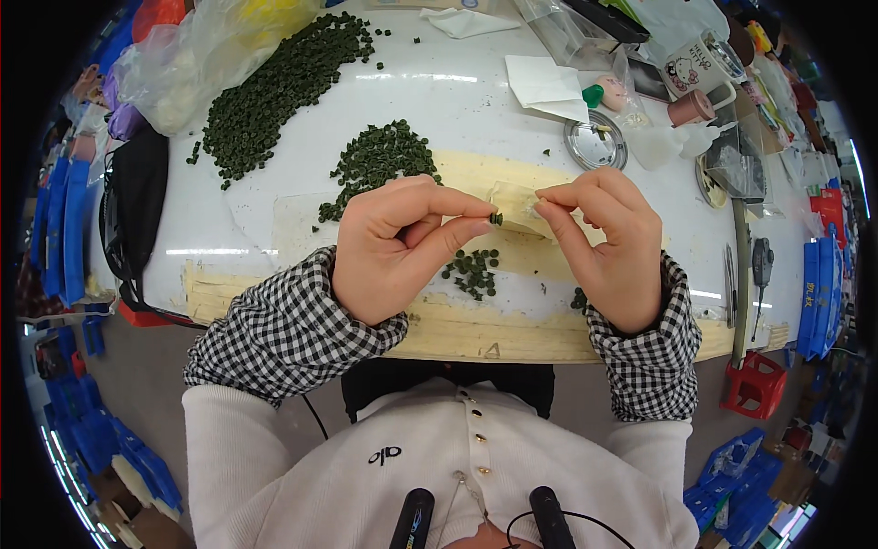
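My left hand (pixel 393 242) pinches a small round dark green piece (pixel 497 219) between thumb and forefinger, above the table. Just right of it, my right hand (pixel 611 240) is closed in a pinch too. Whatever is between its fingertips is too small to make out. Beyond my left hand lies a heap of similar green pieces (pixel 384 154). A smaller cluster of them (pixel 473 274) sits below and between my hands, and a few more (pixel 579 298) show beside my right wrist. Pale yellow tape or sheet (pixel 512 203) covers the table behind my fingertips.
A long heap of green pieces (pixel 270 105) spreads at the far left, near clear plastic bags (pixel 174 78). Toward the far right are white paper (pixel 546 87), a round metal dish (pixel 595 141) and a white mug (pixel 700 66). Tweezers (pixel 731 284) lie by the right edge.
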The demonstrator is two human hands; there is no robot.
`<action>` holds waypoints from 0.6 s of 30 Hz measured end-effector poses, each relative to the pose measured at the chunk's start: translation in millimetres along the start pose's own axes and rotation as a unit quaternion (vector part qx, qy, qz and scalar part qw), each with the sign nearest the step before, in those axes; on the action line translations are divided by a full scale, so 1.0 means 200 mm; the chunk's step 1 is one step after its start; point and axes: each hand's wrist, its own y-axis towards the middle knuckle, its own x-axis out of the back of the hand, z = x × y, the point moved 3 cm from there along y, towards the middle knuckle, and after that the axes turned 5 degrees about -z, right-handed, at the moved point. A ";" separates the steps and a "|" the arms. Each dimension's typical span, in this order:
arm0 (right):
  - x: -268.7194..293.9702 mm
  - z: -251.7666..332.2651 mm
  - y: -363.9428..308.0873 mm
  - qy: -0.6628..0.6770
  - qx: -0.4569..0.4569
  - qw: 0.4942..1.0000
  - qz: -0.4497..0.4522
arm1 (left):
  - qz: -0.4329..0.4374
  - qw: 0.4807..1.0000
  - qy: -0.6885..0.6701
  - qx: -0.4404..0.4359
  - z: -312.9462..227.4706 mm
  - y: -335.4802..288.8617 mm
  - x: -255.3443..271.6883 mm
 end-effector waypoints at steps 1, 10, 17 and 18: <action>0.04 0.02 0.01 0.017 -0.008 0.999 -0.048 | 0.006 1.000 -0.001 -0.001 0.00 0.00 0.00; 0.02 0.06 -0.04 0.318 -0.035 0.947 -0.024 | 0.054 0.998 -0.017 -0.007 0.02 -0.01 -0.04; -0.02 0.06 -0.05 0.362 -0.053 0.931 0.008 | 0.057 0.998 -0.008 -0.012 0.02 -0.01 -0.04; -0.02 0.06 -0.05 0.362 -0.050 0.931 0.009 | 0.058 0.998 -0.006 -0.010 0.02 -0.01 -0.04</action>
